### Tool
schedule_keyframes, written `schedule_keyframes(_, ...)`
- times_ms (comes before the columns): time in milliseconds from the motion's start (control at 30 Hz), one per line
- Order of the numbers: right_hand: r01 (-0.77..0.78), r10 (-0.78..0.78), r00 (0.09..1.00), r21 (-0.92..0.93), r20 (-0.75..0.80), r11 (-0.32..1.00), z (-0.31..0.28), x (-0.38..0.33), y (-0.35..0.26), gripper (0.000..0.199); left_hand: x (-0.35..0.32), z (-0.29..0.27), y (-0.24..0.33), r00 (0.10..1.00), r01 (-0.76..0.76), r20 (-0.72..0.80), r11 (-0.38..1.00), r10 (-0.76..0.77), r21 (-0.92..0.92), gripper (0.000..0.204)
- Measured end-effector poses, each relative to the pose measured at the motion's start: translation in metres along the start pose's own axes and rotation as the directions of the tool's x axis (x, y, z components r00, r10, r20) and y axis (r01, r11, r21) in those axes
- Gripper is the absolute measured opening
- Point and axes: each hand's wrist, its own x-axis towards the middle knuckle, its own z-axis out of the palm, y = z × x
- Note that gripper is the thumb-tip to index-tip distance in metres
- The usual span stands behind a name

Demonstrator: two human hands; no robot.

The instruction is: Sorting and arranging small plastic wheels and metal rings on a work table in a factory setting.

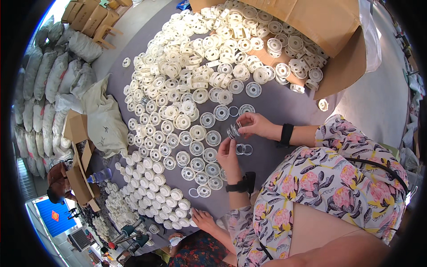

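A grey table carries everything; across its far side spreads a heap of white round parts, spilling partly from a tipped cardboard box; nearer the person, loose rows of flat-laid parts with shiny ring-like faces stand just left of the hands; beyond these, toward the lower left, sit close-packed domed white pieces, with a co-worker's hand at their edge.

The work looks partway along, by my judgement — the nearer rows mostly show a shiny circle, while the far larger heap looks mostly plain and so seems left to do; whether each circle is a fully seated ring, I cannot tell.

The left hand and right hand are close together, fingers narrowed in a pinch on a small bunch of thin metal rings, held above the table between them; the bunch's long axis seems to run from hand to hand, the rings tilted and fanned, though their exact facing is too small to tell; two loose rings lie overlapping just beside the left hand.
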Motion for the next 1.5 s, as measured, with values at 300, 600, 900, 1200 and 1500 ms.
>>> schedule_keyframes(300,0.143,-0.139,0.988,0.074,-0.066,0.987,-0.033,0.024,-0.009,0.034,-0.007,-0.051,-0.015,0.999,0.012,-0.031,0.787,-0.039,-0.617,0.010)
schedule_keyframes(600,-0.342,0.340,0.921,-0.021,0.191,0.939,-0.006,0.006,-0.011,0.021,-0.004,0.001,0.022,0.989,-0.151,-0.009,0.988,0.151,-0.013,0.007)
schedule_keyframes(900,0.274,-0.151,0.951,-0.515,0.268,0.813,-0.003,0.010,0.002,0.020,0.013,-0.008,0.004,0.998,-0.020,-0.061,0.983,0.009,-0.182,0.005)
schedule_keyframes(1200,0.444,-0.379,0.892,-0.629,0.244,0.639,0.003,0.016,0.004,0.020,0.024,-0.010,-0.006,0.997,0.046,-0.048,0.939,-0.066,-0.342,0.007)
schedule_keyframes(1500,0.516,-0.418,0.850,-0.660,0.319,0.546,0.003,0.021,-0.015,0.014,0.040,-0.030,0.012,0.996,-0.077,0.050,0.997,0.077,-0.009,0.005)
